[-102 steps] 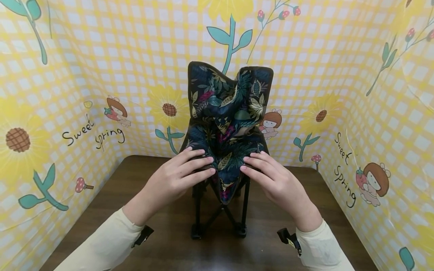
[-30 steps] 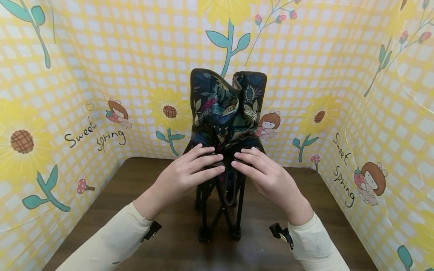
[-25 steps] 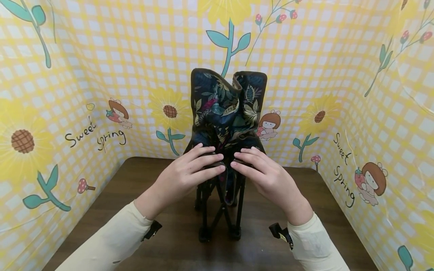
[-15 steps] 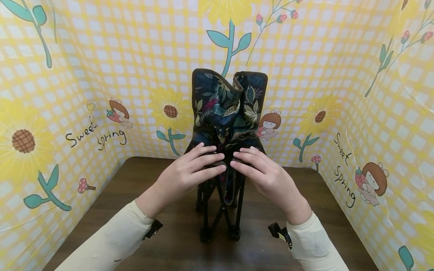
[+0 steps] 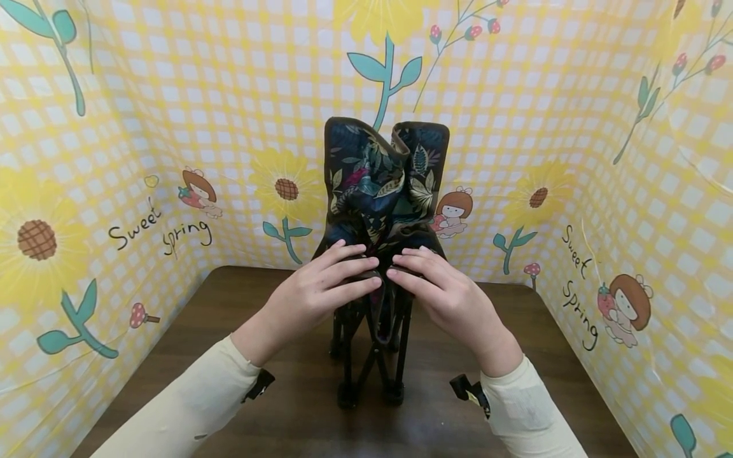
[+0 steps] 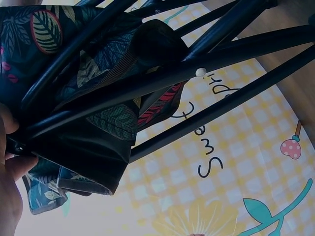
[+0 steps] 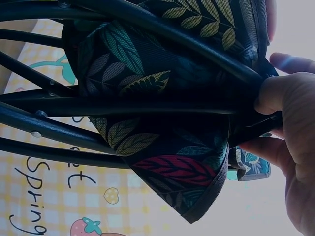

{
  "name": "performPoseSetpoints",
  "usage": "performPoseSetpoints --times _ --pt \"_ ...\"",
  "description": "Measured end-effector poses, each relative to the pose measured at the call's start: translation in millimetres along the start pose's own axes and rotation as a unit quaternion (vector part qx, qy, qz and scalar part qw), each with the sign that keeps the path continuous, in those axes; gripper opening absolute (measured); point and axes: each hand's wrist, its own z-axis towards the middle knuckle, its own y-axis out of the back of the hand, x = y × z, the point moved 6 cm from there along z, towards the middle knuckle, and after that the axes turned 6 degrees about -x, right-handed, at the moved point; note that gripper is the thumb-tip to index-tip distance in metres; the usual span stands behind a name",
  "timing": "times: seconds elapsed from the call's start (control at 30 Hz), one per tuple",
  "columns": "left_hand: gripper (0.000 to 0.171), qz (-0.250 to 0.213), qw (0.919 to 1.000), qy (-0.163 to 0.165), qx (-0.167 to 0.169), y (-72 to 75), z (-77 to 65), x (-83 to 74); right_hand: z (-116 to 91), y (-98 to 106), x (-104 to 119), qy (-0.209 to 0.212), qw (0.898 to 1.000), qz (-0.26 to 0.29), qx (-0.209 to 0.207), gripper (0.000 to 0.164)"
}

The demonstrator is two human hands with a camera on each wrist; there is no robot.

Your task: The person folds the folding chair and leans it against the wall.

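Note:
A small folding camp chair point(image 5: 372, 184) in dark leaf-print fabric stands upright, partly folded, on the brown table. Its backrest is creased down the middle and its seat sags into a deep fold. My left hand point(image 5: 309, 289) grips the seat's front left corner, fingers over the top; the left wrist view shows the thumb and a finger at the frame joint point(image 6: 18, 146). The front right corner is held by my right hand point(image 5: 452, 292), whose thumb point(image 7: 270, 93) presses a black tube end in the right wrist view. Only a narrow gap separates the two hands' fingertips.
Crossed black legs point(image 5: 375, 359) with plastic feet meet the table point(image 5: 229, 381). A yellow checked cloth point(image 5: 223, 114) printed with flowers surrounds the table at the back and both sides. Black camera mounts point(image 5: 260, 385) show by the cream sleeves point(image 5: 195, 407).
Both hands have come closer together since the oldest frame, narrowing the chair. Its front legs are nearer each other, and the seat fabric has folded deeper. Over the last second the movement is slight.

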Motion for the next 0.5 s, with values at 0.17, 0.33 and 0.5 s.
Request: performPoseSetpoints --times 0.17,0.33,0.5 --pt "0.035 -0.004 1.0 0.002 -0.001 -0.4 0.6 1.3 0.5 -0.7 -1.0 -0.003 1.0 0.002 -0.001 0.032" --pt "0.035 -0.004 1.0 0.002 -0.002 -1.2 0.6 3.1 0.9 -1.7 -1.5 -0.004 1.0 0.0 -0.001 0.032" --pt "0.035 -0.011 0.9999 0.004 -0.002 -1.4 0.6 3.7 0.8 -2.9 -2.7 -0.006 1.0 0.004 -0.005 0.031"
